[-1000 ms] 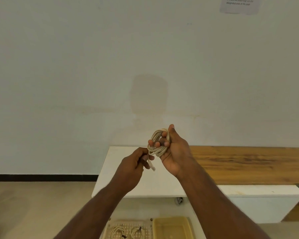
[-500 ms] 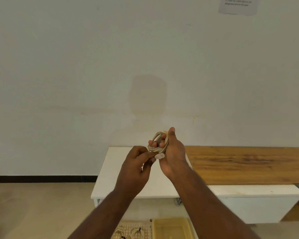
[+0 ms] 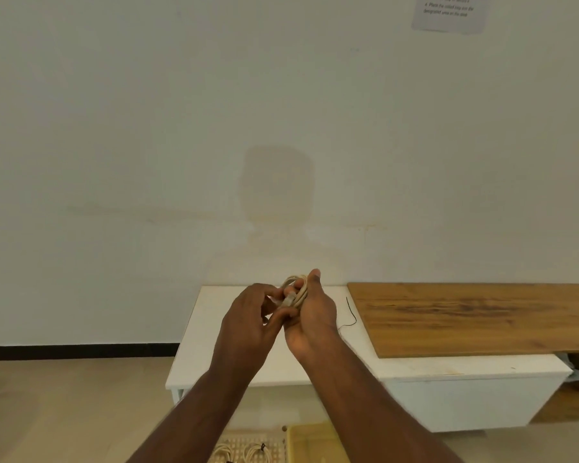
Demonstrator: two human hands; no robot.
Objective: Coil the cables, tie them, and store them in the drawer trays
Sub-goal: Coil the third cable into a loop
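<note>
Since the earlier frame, both hands have closed together and dropped slightly. At six o'clock, below the raised arms, a white desk (image 3: pixel 214 345) meets a wooden panel (image 3: pixel 465 315) at three o'clock. Two trays show at the bottom edge: a perforated tray (image 3: pixel 248 442) holding tied coils, and a yellow tray (image 3: pixel 311 442) beside it. Centre frame, the right hand (image 3: pixel 311 312) grasps the coiled cable (image 3: pixel 296 292); the left hand (image 3: pixel 248 315) pinches its loose end. A thin black tie (image 3: pixel 350 312) lies on the desk at three o'clock. Coiling looks nearly finished; next likely comes reaching for that tie.
</note>
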